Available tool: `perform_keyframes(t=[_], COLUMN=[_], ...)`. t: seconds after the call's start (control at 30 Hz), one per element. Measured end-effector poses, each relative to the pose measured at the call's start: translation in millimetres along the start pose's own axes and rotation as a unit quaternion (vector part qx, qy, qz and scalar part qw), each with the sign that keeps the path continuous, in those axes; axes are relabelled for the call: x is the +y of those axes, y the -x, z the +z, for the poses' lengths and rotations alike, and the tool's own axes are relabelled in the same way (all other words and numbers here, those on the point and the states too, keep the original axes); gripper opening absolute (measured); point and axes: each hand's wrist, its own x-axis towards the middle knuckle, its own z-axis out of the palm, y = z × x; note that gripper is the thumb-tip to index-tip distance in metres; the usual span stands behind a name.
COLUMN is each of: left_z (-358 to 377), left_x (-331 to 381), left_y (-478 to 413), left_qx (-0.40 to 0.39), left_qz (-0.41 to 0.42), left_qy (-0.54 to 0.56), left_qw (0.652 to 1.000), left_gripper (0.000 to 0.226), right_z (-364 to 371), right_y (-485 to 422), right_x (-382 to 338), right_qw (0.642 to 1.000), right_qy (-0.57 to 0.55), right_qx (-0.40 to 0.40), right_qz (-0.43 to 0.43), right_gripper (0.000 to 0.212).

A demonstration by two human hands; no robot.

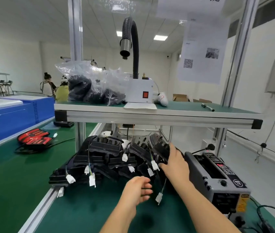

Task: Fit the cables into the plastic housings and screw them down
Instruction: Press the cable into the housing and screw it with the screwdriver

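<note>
Centre right of the frame: the right hand (173, 163) grasped a black housing (161, 151) at the right end of the pile of housings (106, 157), thumb under its near edge and fingers over the top. The pile lay on the green mat (83, 207) at the centre of the frame, under the shelf (150, 116), with white connectors hanging from its wires.

Lower centre: the left hand (138, 189) was loosely curled. Whether it held anything could not be determined. A white cable connector (159, 197) hung just to its right.

A grey machine (217, 179) stood to the right of the pile. Plastic bags (91, 84) of dark parts and an extractor unit (140, 91) stood on the shelf.
</note>
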Motion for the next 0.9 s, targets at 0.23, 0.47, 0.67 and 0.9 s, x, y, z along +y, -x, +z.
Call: perform_keyframes(t=[0.23, 0.47, 0.67, 0.9], left_z=[0.9, -2.9, -16.8, -37.8], left_x=[2.5, 61.1, 95.8, 66.9], left_y=[-14.7, -31.1, -41.9, -33.7], left_qx=[-0.017, -0.044, -0.057, -0.059], left_qz=[-0.041, 0.048, 0.026, -0.007], left_qy=[-0.023, -0.037, -0.028, -0.08], left_qw=[0.999, 0.997, 0.998, 0.995], left_gripper=[0.019, 0.021, 0.035, 0.029], right_z=[14.6, -9.0, -37.2, -33.0], right_y=[-25.2, -35.1, 11.4, 101.4], right_x=[-3.6, -4.5, -16.1, -19.1], right_qw=[1.0, 0.994, 0.977, 0.956], right_qy=[-0.006, -0.063, -0.093, -0.103], right_qx=[0.005, 0.06, 0.111, 0.076], right_qz=[-0.004, -0.071, -0.158, -0.263], right_gripper=[0.069, 0.056, 0.064, 0.092])
